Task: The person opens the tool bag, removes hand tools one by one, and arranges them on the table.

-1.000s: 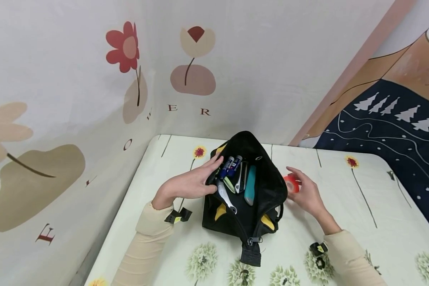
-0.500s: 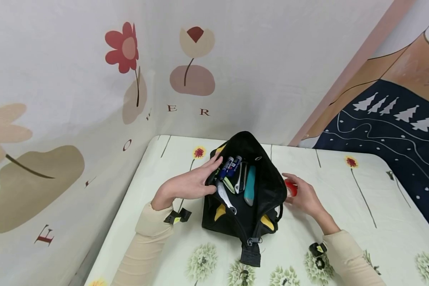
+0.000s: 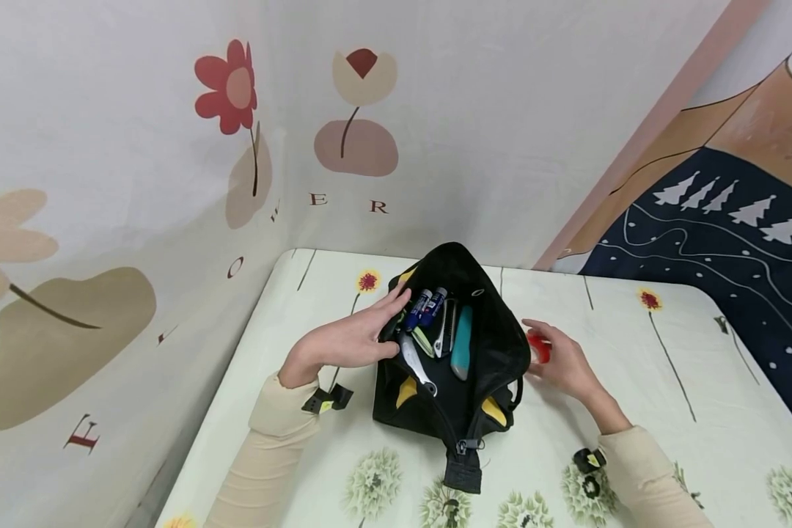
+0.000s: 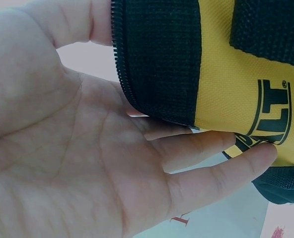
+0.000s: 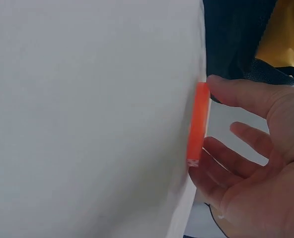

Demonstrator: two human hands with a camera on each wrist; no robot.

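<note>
In the head view, an unzipped black-and-yellow tool bag [image 3: 409, 418] stands before me. My left hand [image 3: 359, 336] rests on its left rim, thumb and fingers spread apart. The left wrist view shows the zipper edge [image 4: 121, 64] between the thumb and the straight fingers, with the little finger against the yellow side. Just right of the bag, my right hand [image 3: 563, 363] pinches a roll of red tape [image 5: 199, 124] between thumb and fingertips. Inside the bag lie two blue glue sticks [image 3: 433, 306], a white-handled tool [image 3: 414, 359], a teal-handled tool [image 3: 461, 343] and a narrow black-and-silver tool [image 3: 446, 328].
The bag stands on a table with a pale flowered cloth [image 3: 633, 352]. A strap with a zipper pull [image 3: 463, 469] hangs from the bag's near end. Behind the table is a printed fabric wall [image 3: 468, 161], with another on the left.
My right hand has shifted slightly left with the tape, which has turned a little and sits closer to the bag's side. My left hand and the bag have stayed put.
</note>
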